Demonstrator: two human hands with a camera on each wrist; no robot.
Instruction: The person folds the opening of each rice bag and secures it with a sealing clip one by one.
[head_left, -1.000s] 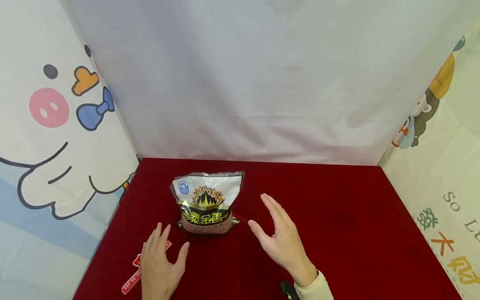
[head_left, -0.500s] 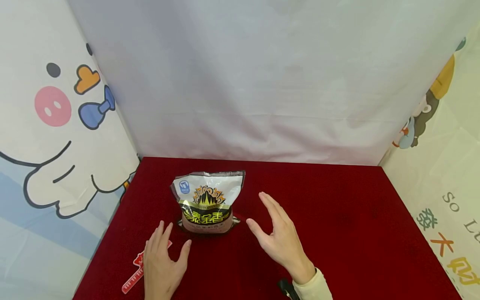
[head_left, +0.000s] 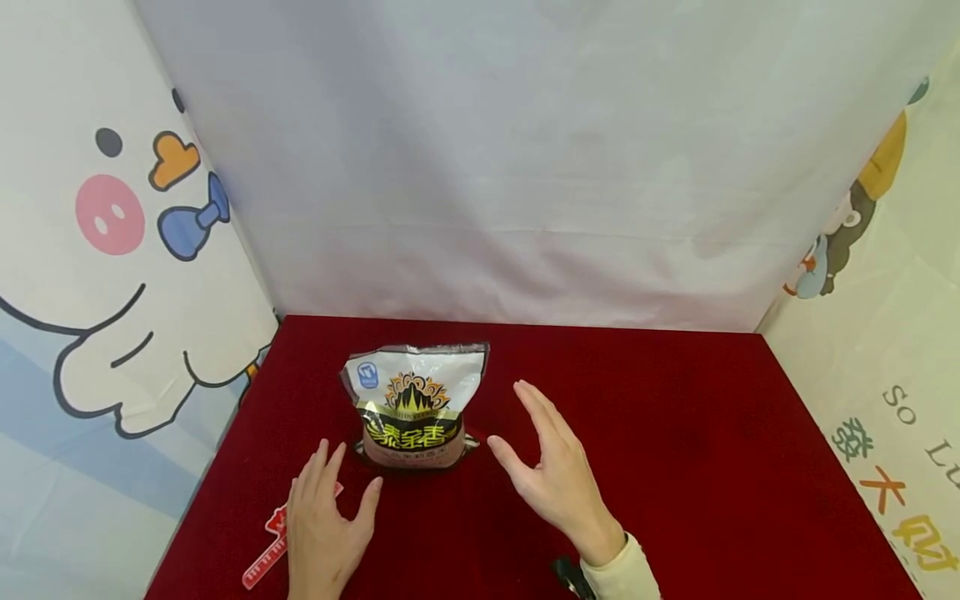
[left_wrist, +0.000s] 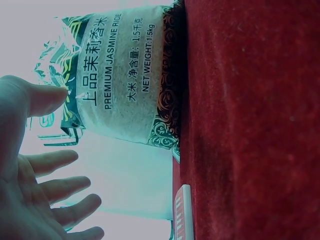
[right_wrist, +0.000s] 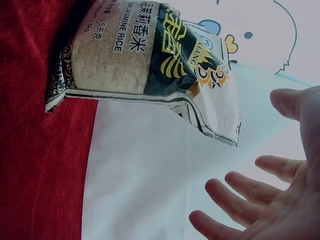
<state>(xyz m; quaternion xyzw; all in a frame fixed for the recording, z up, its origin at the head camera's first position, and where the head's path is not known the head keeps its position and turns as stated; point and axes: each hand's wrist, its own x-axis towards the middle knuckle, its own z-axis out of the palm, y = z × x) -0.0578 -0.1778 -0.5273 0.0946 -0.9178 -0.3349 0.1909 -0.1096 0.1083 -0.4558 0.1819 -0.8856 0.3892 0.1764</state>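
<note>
A bag of jasmine rice [head_left: 412, 408] stands upright on the red cloth, its printed front facing me. In the left wrist view the label on the rice bag [left_wrist: 125, 65] reads 1.5kg. My left hand [head_left: 324, 529] is near the bag's lower left, fingers spread and holding nothing. To the bag's right, my right hand [head_left: 551, 479] is held with thumb and fingers apart, also holding nothing. The right wrist view shows a gap between the rice bag [right_wrist: 130, 50] and the right hand [right_wrist: 265, 200].
A red ruler-like strip [head_left: 262, 562] lies on the red cloth [head_left: 675, 450], partly hidden by the left hand. Behind stands a white curtain [head_left: 525, 167]; printed sheets flank both sides. A small black object [head_left: 572, 577] shows beside the right sleeve [head_left: 626, 573].
My right hand has drifted slightly left toward the bag. The left hand has moved a little right and up, then stayed nearly still. The bag has not moved.
</note>
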